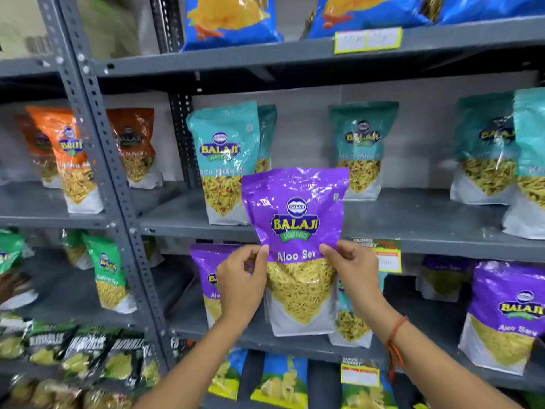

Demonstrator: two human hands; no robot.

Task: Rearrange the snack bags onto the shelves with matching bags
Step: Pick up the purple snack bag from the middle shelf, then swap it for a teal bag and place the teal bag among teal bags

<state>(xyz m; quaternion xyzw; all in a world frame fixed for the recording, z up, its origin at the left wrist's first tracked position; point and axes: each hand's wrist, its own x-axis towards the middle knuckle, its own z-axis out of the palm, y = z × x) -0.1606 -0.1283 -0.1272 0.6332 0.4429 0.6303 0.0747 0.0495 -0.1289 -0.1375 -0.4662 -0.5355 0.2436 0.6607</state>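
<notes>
I held the purple Aloo Sev bag upright, left hand and right hand pinching its sides, before the lower shelf, teal bag behind, purple bags flanking.

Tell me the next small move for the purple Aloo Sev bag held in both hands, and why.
Probably lower the purple Aloo Sev bag, held by the left hand and right hand, onto the shelf just below it. Matching purple bags already stand there, while the shelf above holds teal bags.
</notes>
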